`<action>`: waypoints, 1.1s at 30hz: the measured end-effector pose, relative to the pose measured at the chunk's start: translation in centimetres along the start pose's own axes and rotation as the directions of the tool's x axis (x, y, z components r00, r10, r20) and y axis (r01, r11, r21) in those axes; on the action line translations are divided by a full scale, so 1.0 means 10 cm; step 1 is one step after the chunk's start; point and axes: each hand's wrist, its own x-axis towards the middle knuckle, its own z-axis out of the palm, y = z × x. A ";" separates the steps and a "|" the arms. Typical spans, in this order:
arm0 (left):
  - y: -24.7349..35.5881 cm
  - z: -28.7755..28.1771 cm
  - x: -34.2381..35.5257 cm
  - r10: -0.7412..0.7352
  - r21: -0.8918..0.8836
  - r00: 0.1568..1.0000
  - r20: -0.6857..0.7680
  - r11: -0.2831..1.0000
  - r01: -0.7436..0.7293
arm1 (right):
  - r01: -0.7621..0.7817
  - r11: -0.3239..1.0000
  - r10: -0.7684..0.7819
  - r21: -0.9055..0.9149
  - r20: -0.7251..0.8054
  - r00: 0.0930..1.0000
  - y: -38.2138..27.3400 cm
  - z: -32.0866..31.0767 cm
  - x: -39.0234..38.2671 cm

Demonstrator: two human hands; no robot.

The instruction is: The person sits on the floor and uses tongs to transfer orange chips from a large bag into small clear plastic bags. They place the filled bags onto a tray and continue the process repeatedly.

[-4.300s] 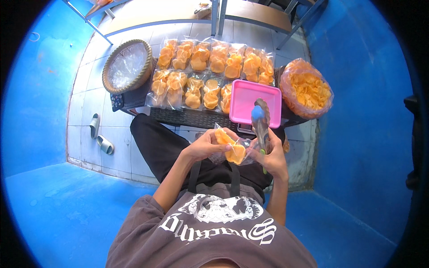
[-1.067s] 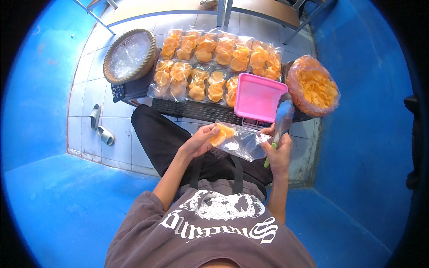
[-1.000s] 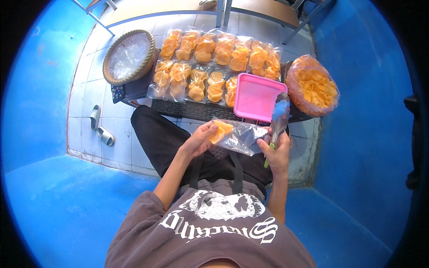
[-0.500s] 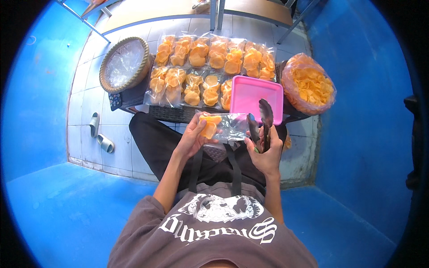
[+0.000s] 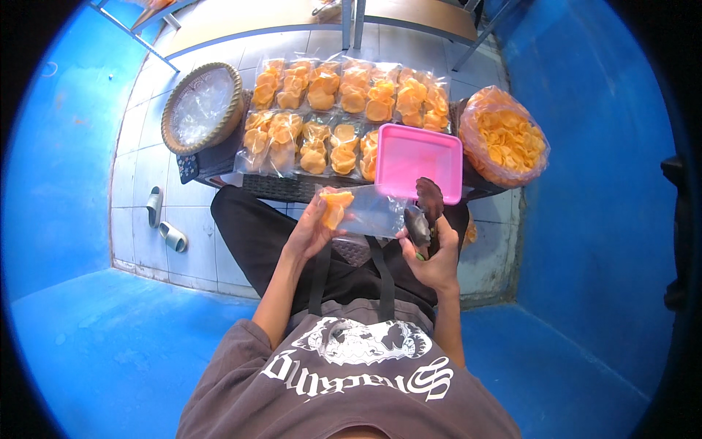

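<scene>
Left hand (image 5: pixel 311 230) pinched clear bag (image 5: pixel 369 212) of orange crackers at one end; right hand (image 5: pixel 431 252) gripped dark tongs (image 5: pixel 423 216) at the other. Held above lap, just short of pink tray (image 5: pixel 418 157) on counter (image 5: pixel 285 189).

Bright blue walls (image 5: pixel 66 183) rise on both sides, and the same blue surface (image 5: pixel 110 351) runs beneath and behind. Between them lies a floor of pale square tiles (image 5: pixel 131 175), lit by even daylight. A low dark desk (image 5: pixel 281 189) stands across the tiled strip. Beyond it, a tan wooden board (image 5: pixel 241 14) lies along the far edge, crossed by thin metal legs (image 5: pixel 349 22). A pair of grey sandals (image 5: pixel 164 223) rests on the tiles beside the blue step.
</scene>
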 end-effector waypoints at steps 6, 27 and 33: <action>-0.15 -0.32 -0.08 -0.013 -0.031 0.998 -0.065 0.999 0.011 | -0.156 0.958 0.158 0.241 0.012 0.987 -0.02 -0.22 0.00; -0.09 -0.44 0.07 0.010 -0.192 0.982 -0.187 0.980 -0.047 | -0.397 0.039 0.146 -0.917 -0.388 0.910 0.45 -2.47 1.45; -0.05 -0.38 0.03 0.039 -0.256 0.990 -0.132 0.964 -0.072 | -0.409 0.049 0.059 -0.911 -0.406 0.912 0.93 -2.65 1.63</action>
